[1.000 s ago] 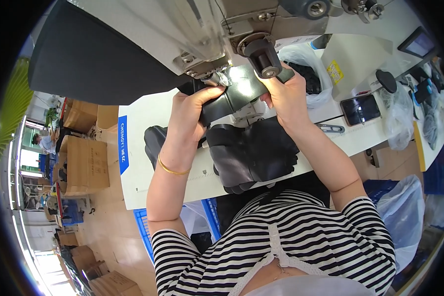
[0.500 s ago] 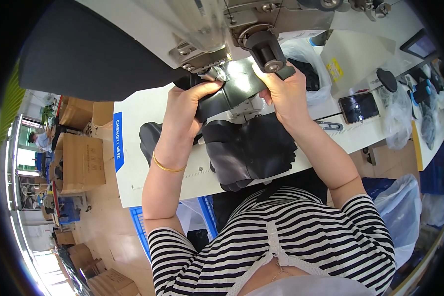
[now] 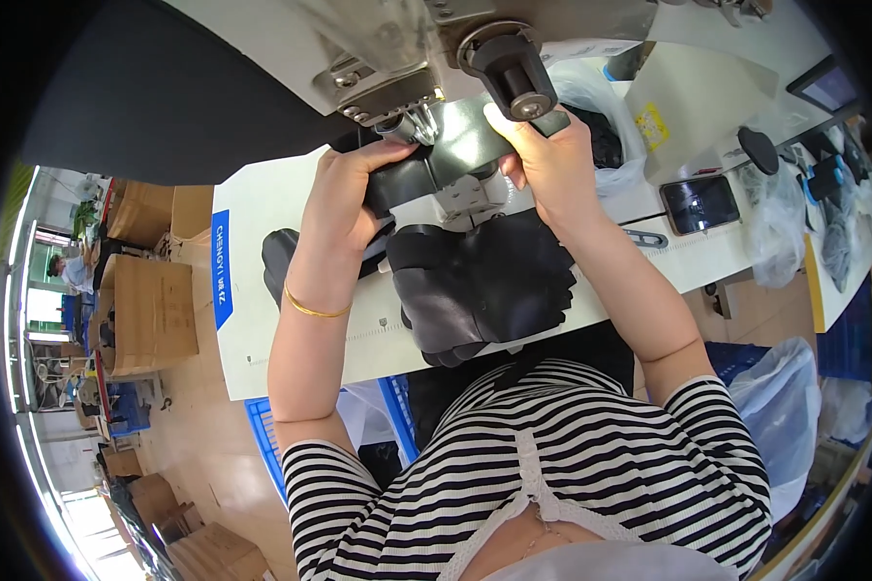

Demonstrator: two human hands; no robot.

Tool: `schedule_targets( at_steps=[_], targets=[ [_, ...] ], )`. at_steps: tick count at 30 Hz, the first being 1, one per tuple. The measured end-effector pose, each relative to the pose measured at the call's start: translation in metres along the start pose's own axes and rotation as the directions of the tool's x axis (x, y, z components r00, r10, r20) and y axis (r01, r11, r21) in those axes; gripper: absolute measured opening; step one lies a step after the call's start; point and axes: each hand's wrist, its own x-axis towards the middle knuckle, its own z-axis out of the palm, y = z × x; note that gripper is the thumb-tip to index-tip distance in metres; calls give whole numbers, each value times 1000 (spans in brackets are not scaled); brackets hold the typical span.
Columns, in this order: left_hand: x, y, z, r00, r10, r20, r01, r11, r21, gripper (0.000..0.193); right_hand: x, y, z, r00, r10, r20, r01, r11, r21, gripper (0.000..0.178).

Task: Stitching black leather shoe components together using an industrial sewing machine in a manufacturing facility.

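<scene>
A black, smooth, leather-like piece [image 3: 404,184] with a seam across it lies under the presser foot [image 3: 412,126] of a sewing machine [image 3: 397,97]. My left hand [image 3: 342,198] is closed on its left part, the thumb lying on top beside the foot. On the right, my right hand [image 3: 555,169] pinches the other end between thumb and fingers, just below a black thread bobbin holder [image 3: 518,82]. Lamp light glares off the piece between the hands. Nearer to me, a stack of similar black pieces [image 3: 480,286] rests on the white table [image 3: 358,349].
A metal plate [image 3: 470,200] shows between the held piece and the stack. A phone [image 3: 700,204] and a grey slotted tool [image 3: 646,238] lie to the right, near a clear plastic bag [image 3: 630,145]. Below the table stands a blue basket [image 3: 397,416]. Cardboard boxes [image 3: 150,315] stand at left.
The black piece has slid slightly away from me with both hands, uncovering more of the metal plate. The whole view has shifted a little. Both hands keep their hold.
</scene>
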Motion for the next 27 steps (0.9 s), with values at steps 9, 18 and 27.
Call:
schedule_targets(
  at_steps=[9, 18, 27],
  targets=[
    [-7, -9, -7, 992, 121, -19, -123, 971, -204, 18, -6, -3, -1, 1000, 19, 13, -20, 1000, 25, 18],
    [-34, -45, -2, 934, 346, -90, -354, 930, -99, 25, -43, -1, -6, 996, 86, 6, -86, 996, -3, 18],
    [-58, -79, -35, 960, 255, -112, -273, 942, -197, 16, -84, 43, -14, 976, 171, 136, -166, 985, -48, 19]
  ],
)
